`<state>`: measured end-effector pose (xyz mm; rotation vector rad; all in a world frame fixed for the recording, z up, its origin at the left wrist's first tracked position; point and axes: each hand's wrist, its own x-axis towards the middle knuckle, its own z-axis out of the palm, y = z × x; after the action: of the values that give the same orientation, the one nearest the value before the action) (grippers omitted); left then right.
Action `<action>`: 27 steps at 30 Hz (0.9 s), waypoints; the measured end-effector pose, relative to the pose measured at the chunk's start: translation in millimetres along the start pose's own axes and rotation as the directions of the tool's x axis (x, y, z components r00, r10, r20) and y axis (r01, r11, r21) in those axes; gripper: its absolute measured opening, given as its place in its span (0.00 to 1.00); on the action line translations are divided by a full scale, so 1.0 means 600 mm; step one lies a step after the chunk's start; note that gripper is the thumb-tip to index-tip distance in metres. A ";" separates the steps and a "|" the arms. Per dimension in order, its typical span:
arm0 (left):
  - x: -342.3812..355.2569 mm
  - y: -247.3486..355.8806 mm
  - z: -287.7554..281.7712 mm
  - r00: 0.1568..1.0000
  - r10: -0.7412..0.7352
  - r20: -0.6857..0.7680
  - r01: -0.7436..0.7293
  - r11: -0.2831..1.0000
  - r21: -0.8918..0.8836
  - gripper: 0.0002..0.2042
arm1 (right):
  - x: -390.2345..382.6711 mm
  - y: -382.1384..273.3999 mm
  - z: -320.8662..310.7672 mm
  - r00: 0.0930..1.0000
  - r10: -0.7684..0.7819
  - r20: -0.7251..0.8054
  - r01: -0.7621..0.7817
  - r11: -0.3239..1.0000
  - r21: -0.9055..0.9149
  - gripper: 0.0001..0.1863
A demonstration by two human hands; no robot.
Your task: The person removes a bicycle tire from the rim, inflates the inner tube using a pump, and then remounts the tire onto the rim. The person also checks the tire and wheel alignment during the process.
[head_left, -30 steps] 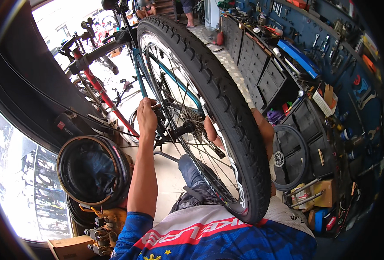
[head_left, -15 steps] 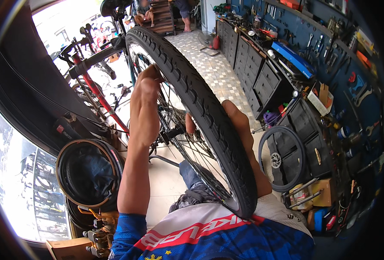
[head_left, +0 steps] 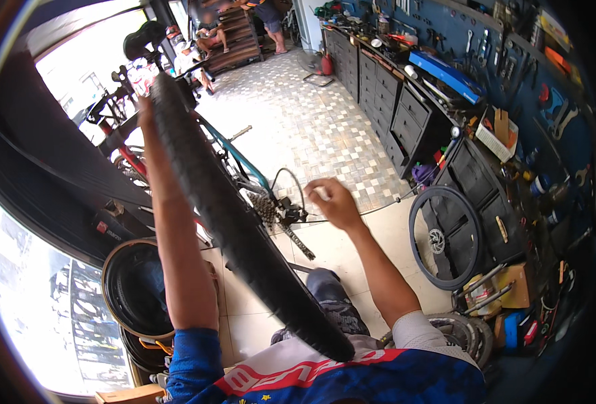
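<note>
A bicycle wheel with a knobbly black tyre (head_left: pixel 224 215) slants across the view, its near end against my shirt and its far end up by a black saddle (head_left: pixel 143 40). My left hand (head_left: pixel 147 113) grips its far left side; the hand is blurred and its fingers are mostly hidden. To the right of the wheel, my right hand (head_left: pixel 337 205) hangs in the air, apart from it, fingers loosely bent with nothing in them. Between the tyre and that hand show a cassette (head_left: pixel 263 207), a rear derailleur (head_left: pixel 292 213) and a hanging chain (head_left: pixel 302 244). Behind them runs a teal bicycle frame (head_left: pixel 240 158).
A spare wheel with a disc rotor (head_left: pixel 444 237) leans against dark drawers at right. The workbench carries a long blue box (head_left: pixel 446 77) below a tool wall. Tyres (head_left: pixel 135 286) are stacked at lower left. Several people (head_left: pixel 210 37) are at the far end.
The wheel has swung left and turned its tread towards me. My right hand has let go of it and moved away. My left hand has moved up and left along the wheel.
</note>
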<state>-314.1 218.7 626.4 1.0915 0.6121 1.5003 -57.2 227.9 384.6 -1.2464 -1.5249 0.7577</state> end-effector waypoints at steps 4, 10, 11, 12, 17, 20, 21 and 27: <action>-0.001 -0.013 -0.012 0.960 0.036 -0.279 -0.038 0.999 -0.003 0.47 | 0.018 0.052 0.043 0.957 0.046 0.288 -0.138 0.941 0.308 0.27; -0.035 -0.012 0.009 0.992 0.127 0.000 -0.126 0.984 -0.123 0.41 | 0.051 0.010 0.022 0.894 0.174 0.414 -0.207 0.978 0.037 0.35; -0.033 -0.010 0.009 0.949 0.119 0.293 -0.094 0.991 -0.096 0.37 | 0.056 0.003 0.019 0.894 0.181 0.409 -0.202 0.979 0.010 0.36; -0.038 -0.014 0.007 0.905 0.138 0.403 -0.109 0.990 -0.095 0.37 | 0.056 0.000 0.016 0.895 0.151 0.420 -0.177 0.984 0.025 0.37; -0.062 -0.056 -0.033 0.941 0.306 0.145 -0.296 0.951 -0.086 0.36 | 0.058 0.004 0.042 0.871 0.241 0.427 -0.278 0.960 0.025 0.35; -0.062 -0.087 -0.054 0.932 0.360 0.037 -0.357 0.931 -0.072 0.36 | 0.054 0.006 0.062 0.892 0.244 0.380 -0.286 0.957 0.055 0.33; -0.055 -0.094 -0.057 0.928 0.371 0.004 -0.370 0.926 -0.075 0.36 | 0.054 0.007 0.065 0.882 0.262 0.391 -0.291 0.957 0.015 0.33; 0.002 -0.101 -0.026 0.918 0.287 -0.272 -0.344 0.919 -0.191 0.36 | 0.028 -0.001 0.051 0.897 0.221 0.384 -0.276 0.956 0.095 0.32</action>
<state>-299.0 237.3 568.4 0.8583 0.4160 1.9554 -86.1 247.6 380.2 -1.2497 -1.5848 1.3135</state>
